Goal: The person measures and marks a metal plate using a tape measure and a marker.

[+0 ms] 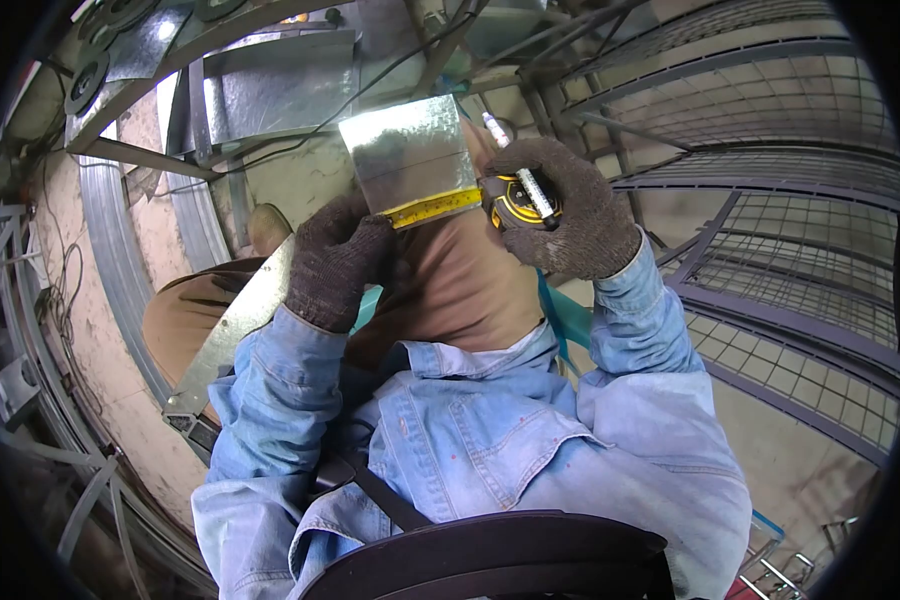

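Note:
My left hand [342, 255], in a dark knit glove, pinches the lower left corner of a shiny sheet metal piece [410, 150] and the end of a yellow tape blade [435, 207]. The blade lies across the sheet's lower edge. My gloved right hand [570, 205] is closed around a black and yellow tape measure [515, 205] at the sheet's right side. A white marker [535, 192] is also held in that hand, across the tape's case. The sheet is above my brown-trousered leg.
Grey wire-mesh racks [810, 240] stand on the right. A metal frame [140, 110] with sheet metal and discs is at the upper left. Long metal strips [120, 240] lie on the floor. A metal bar [240, 310] slants beside my left forearm.

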`<state>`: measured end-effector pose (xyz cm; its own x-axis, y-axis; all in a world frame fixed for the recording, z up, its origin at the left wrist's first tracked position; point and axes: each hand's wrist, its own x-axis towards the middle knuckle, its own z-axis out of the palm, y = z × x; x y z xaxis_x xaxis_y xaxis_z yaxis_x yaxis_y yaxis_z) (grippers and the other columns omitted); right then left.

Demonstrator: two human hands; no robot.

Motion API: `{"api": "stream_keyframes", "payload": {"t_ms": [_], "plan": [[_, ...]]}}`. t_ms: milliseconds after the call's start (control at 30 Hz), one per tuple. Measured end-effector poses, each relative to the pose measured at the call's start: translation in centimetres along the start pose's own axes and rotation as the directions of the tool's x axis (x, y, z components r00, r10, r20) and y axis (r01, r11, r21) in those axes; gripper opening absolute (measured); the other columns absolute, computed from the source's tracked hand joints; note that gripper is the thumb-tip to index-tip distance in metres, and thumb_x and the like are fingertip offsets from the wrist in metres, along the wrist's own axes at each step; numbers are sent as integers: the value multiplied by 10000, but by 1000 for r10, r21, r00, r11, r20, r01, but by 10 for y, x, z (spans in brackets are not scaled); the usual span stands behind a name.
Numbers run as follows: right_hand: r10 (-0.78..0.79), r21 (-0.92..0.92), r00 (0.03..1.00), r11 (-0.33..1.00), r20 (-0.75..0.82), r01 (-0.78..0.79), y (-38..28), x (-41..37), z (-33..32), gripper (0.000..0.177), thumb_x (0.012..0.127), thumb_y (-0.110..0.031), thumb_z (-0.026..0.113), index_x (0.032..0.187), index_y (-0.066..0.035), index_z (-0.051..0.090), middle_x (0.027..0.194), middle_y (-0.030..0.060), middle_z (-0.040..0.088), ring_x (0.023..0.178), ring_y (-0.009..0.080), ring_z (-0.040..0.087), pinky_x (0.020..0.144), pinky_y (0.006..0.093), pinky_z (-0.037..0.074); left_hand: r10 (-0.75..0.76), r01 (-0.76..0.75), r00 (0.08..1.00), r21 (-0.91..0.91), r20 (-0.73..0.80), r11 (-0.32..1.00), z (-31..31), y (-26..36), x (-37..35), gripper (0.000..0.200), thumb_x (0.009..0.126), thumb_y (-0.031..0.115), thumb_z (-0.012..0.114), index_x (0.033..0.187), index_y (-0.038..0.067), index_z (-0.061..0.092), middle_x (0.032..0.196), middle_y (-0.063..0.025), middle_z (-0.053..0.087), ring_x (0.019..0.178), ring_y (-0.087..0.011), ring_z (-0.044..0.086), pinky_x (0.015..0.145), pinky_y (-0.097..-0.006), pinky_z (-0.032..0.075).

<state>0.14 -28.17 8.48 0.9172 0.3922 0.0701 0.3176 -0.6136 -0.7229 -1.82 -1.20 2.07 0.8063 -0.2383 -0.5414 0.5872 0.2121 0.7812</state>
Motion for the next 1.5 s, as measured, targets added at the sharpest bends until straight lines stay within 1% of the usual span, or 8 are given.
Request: {"api": "stream_keyframes", "payload": {"t_ms": [267, 333, 467, 533, 633, 800, 933, 1500], "plan": [[-86, -104, 996, 991, -3, 85, -5, -9, 0, 564, 723, -116, 874, 1223, -39, 625, 1130, 142, 700, 1013, 241, 711, 862, 391, 578, 24, -23, 1000, 63, -9, 998, 0, -5, 4, 191, 983, 186, 647, 935, 2, 625, 749, -63, 632, 601, -136, 616, 531, -275, 514], [118, 89, 991, 990, -58, -113, -12, -9, 3, 478, 741, -131, 852, 1177, -79, 664, 1068, 121, 708, 996, 288, 706, 866, 414, 567, 9, -9, 999, 13, -43, 1000, 3, -6, 4, 205, 988, 193, 648, 911, 4, 626, 739, -65, 634, 594, -136, 610, 532, -275, 509], [197, 220, 972, 961, -128, -166, -13, -7, 7, 436, 753, -92, 830, 1154, -57, 663, 1059, 122, 706, 1015, 320, 698, 874, 430, 558, 125, -122, 992, 126, -19, 984, -5, -12, 10, 205, 993, 189, 642, 910, 3, 624, 728, -71, 638, 573, -151, 613, 529, -285, 507], [-107, -114, 962, 990, -251, 80, -20, -5, 4, 389, 767, -16, 785, 1136, -56, 668, 1043, 126, 699, 988, 335, 684, 896, 436, 539, 141, -140, 990, 97, -2, 985, -5, -11, 8, 199, 996, 179, 638, 902, 4, 620, 713, -76, 638, 557, -164, 614, 525, -290, 503], [-314, -240, 886, 940, -341, 241, -15, -10, 22, 362, 773, 40, 740, 1111, -71, 675, 1030, 138, 691, 940, 328, 668, 922, 439, 520, 117, -115, 993, 77, -12, 990, -3, -11, 7, 193, 994, 173, 640, 902, 5, 617, 697, -79, 637, 553, -165, 614, 523, -292, 500], [-116, 123, 893, 975, -434, 187, -9, -31, 39, 293, 789, 22, 763, 1055, -87, 703, 910, 87, 710, 928, 296, 688, 1036, 505, 474, 152, -147, 988, 144, -22, 979, -7, -15, 11, 189, 994, 167, 630, 905, 0, 618, 690, -80, 637, 549, -162, 613, 524, -291, 498], [-117, 120, 921, 977, -373, 173, -14, -42, 33, 200, 791, -78, 804, 982, -79, 745, 966, 90, 732, 1017, 318, 698, 1148, 551, 396, 137, -134, 990, 121, -15, 984, -6, -13, 10, 186, 993, 162, 621, 911, -5, 623, 690, -82, 637, 552, -160, 614, 528, -290, 498], [-115, 3, 921, 992, -371, 125, -23, -44, 43, 233, 743, -118, 776, 968, -87, 726, 1006, 129, 721, 1010, 379, 679, 993, 543, 475, 98, -96, 995, 161, -1, 982, -8, -10, 9, 207, 1002, 180, 616, 952, -17, 656, 702, -82, 645, 554, -171, 626, 521, -293, 496]]}}
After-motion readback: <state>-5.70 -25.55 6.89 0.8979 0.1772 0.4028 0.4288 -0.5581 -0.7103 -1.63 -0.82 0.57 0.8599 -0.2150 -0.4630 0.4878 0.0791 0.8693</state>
